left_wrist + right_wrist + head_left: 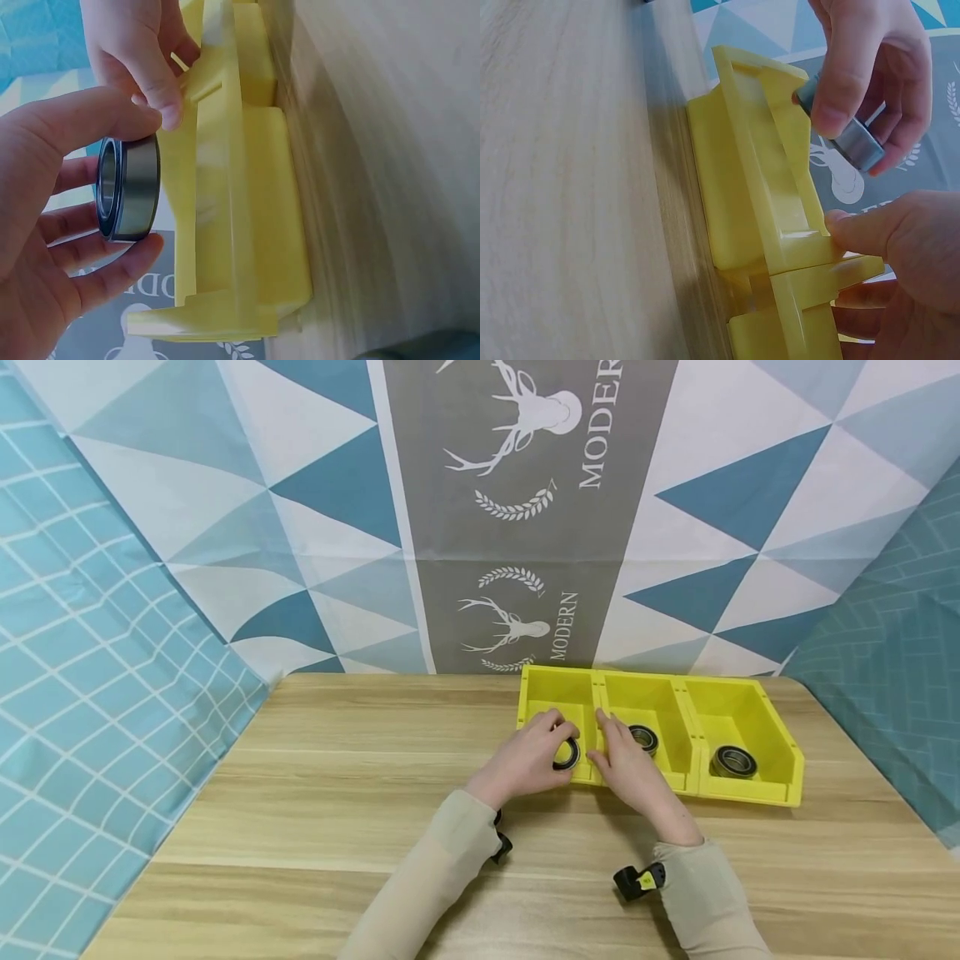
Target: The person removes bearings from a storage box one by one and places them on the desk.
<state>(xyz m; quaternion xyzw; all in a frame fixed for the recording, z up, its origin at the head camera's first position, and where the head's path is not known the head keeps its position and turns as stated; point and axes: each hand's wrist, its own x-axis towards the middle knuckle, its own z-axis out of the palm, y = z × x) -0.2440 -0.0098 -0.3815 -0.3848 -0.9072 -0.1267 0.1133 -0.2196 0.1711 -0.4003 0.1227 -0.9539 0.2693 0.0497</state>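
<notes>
My left hand (pixel 528 756) holds a ball bearing (pixel 139 191), a steel ring with a dark face, between thumb and fingers. The bearing is raised over the front of the left compartment of the yellow three-part bin (pixel 795 768). My right hand (pixel 630 764) grips the divider between the left and middle compartments, with the thumb (pixel 855 229) on the left compartment's side and the fingers on the other. Another bearing (pixel 643 739) lies in the middle compartment, partly covered by the right hand. In the right compartment a third bearing (pixel 733 762) lies flat near the front.
The bin stands on a wood-grain table (pixel 337 793) near its back edge. Behind rises a patterned cloth backdrop (pixel 517 543), with blue cloth (pixel 97 652) at the left side. Each wrist carries a small black camera (pixel 633 882).
</notes>
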